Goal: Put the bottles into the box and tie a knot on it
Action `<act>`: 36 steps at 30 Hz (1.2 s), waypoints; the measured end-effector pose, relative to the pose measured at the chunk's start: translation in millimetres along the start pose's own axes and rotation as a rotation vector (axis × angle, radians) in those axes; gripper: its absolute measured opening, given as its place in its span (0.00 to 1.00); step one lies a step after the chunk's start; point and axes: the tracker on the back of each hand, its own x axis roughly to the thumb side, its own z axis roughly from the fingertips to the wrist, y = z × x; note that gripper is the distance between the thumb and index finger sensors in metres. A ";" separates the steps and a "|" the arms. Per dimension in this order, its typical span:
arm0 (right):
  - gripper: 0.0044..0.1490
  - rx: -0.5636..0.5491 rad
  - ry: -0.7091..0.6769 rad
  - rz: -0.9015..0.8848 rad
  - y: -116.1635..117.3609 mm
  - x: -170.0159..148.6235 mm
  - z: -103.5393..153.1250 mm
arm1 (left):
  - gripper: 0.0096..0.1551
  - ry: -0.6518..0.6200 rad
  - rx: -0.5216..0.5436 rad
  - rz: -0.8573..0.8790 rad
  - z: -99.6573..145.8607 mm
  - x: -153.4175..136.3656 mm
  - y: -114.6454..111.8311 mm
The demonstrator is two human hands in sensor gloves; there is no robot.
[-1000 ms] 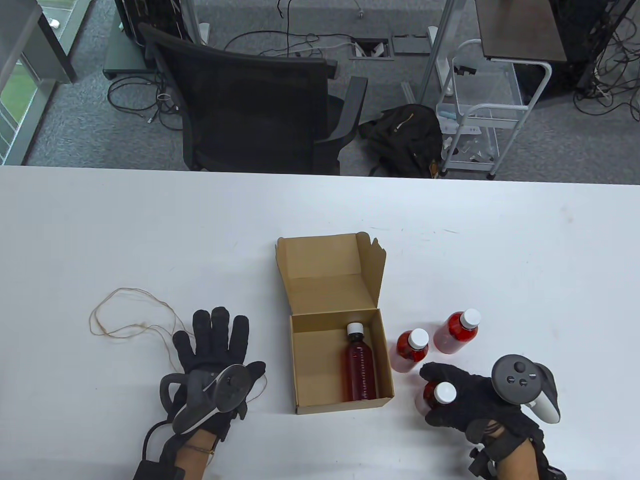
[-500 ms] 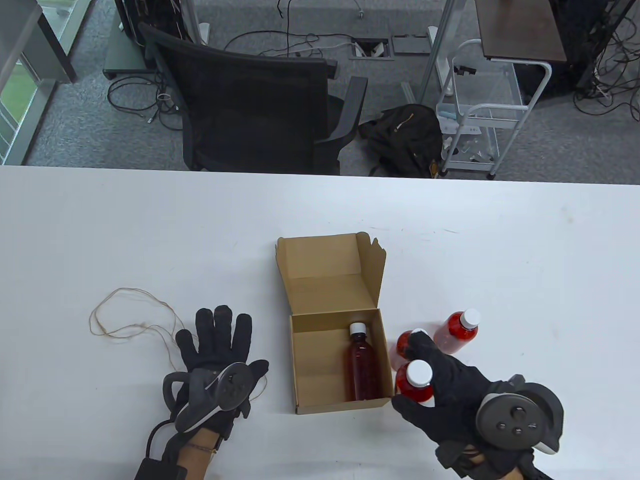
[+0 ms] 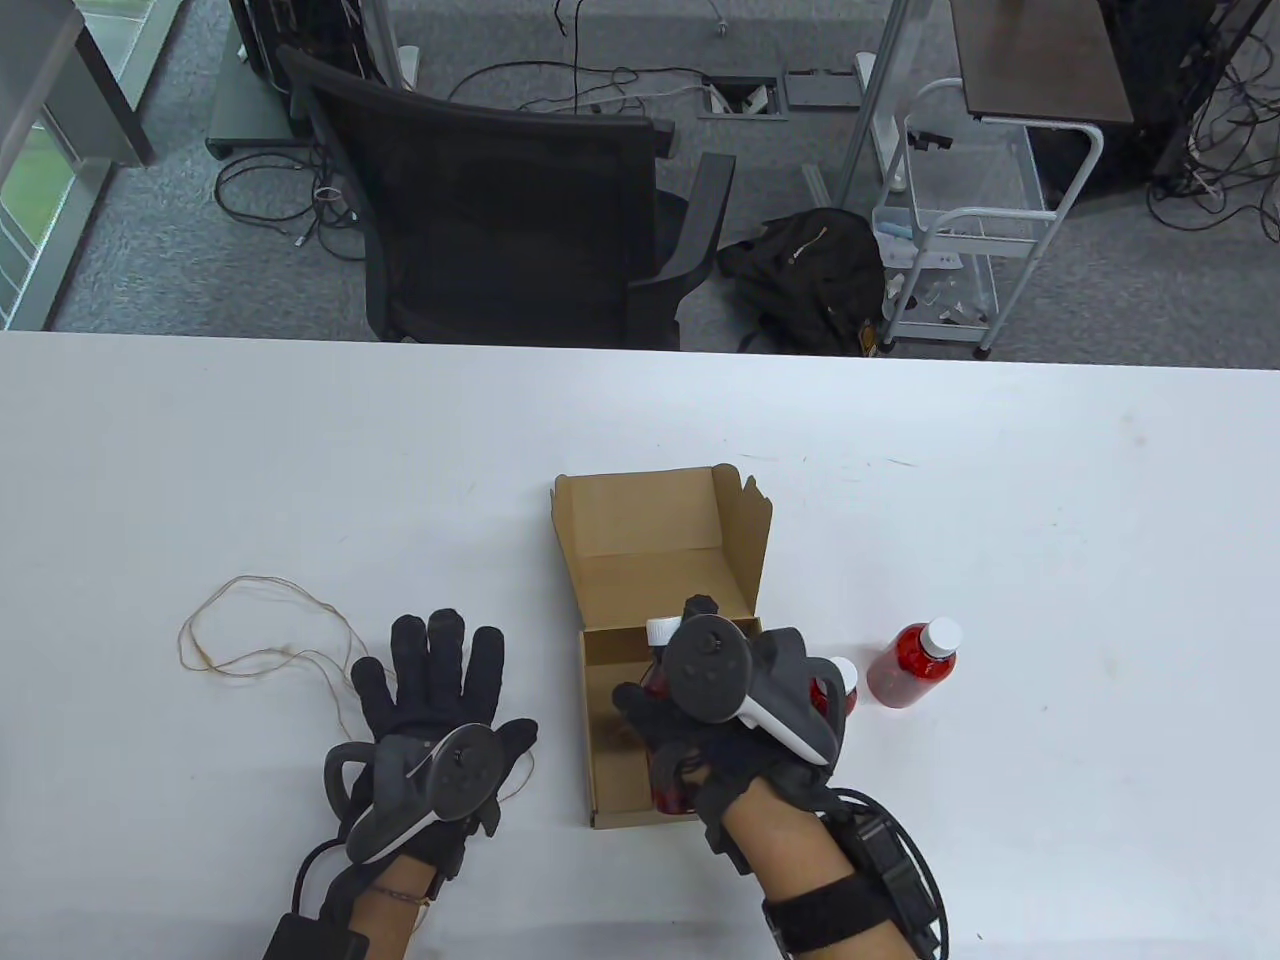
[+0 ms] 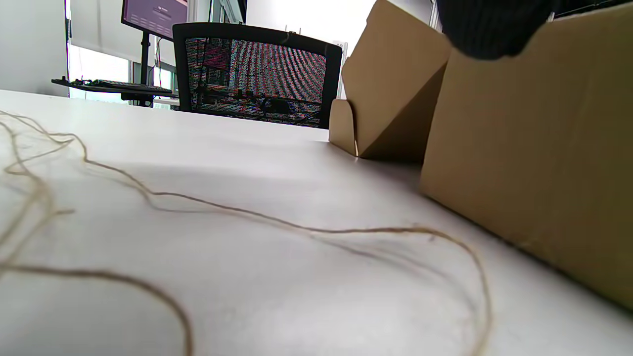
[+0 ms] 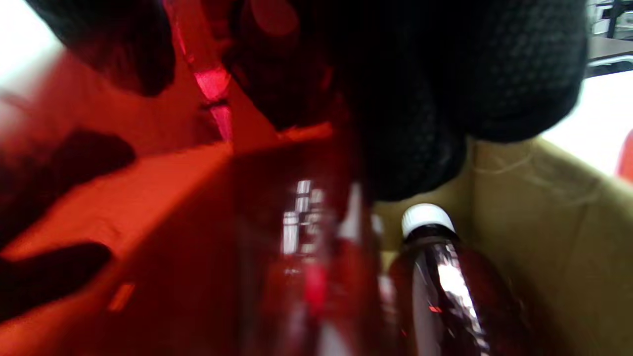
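Observation:
My right hand (image 3: 668,722) hovers over the open cardboard box (image 3: 600,700) and grips a red bottle (image 3: 672,795), whose white cap (image 3: 660,630) points toward the raised lid (image 3: 650,530). In the right wrist view the held bottle (image 5: 198,222) fills the frame, blurred, beside another bottle (image 5: 445,277) lying inside the box (image 5: 544,222). Two more red bottles stand right of the box: one (image 3: 915,665) in plain sight, one (image 3: 843,685) mostly hidden behind the tracker. My left hand (image 3: 440,680) lies flat on the table, fingers straight, next to the thin string (image 3: 260,640).
The string (image 4: 247,217) loops over the white table left of the box wall (image 4: 534,148). A black office chair (image 3: 510,200) stands beyond the table's far edge, with a backpack (image 3: 810,270) and a white cart (image 3: 960,230) on the floor.
My right hand lifted a red bottle from the group at the right and carried it leftward over the box, turning it on its side. The left hand stayed still.

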 end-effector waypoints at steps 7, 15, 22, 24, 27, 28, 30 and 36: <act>0.66 0.023 0.084 0.178 25.9 6.4 -14.1 | 0.59 -0.006 0.000 0.013 -0.9 -0.4 0.2; 0.64 0.032 0.097 0.267 39.7 13.5 -20.5 | 0.59 -0.002 -0.010 0.004 -1.7 -0.2 0.0; 0.62 0.060 0.113 0.286 35.3 10.8 -16.3 | 0.59 0.002 -0.012 0.005 -1.9 -1.4 0.3; 0.62 0.039 0.099 0.257 26.7 8.1 -12.2 | 0.59 0.003 -0.014 0.006 -2.0 -1.7 0.3; 0.61 -0.051 0.077 0.231 5.9 1.5 -3.3 | 0.59 0.004 -0.014 0.002 -1.6 -2.2 0.4; 0.61 -0.084 0.077 0.228 -0.5 -0.9 -0.1 | 0.59 0.005 -0.011 0.001 -1.5 -2.2 0.5; 0.60 -0.168 0.051 0.216 -19.6 -10.7 10.1 | 0.59 0.003 -0.015 0.000 -1.5 -2.1 0.3; 0.60 -0.370 0.040 0.102 -53.2 -60.7 37.9 | 0.59 0.001 -0.016 -0.002 -1.4 -1.2 -0.2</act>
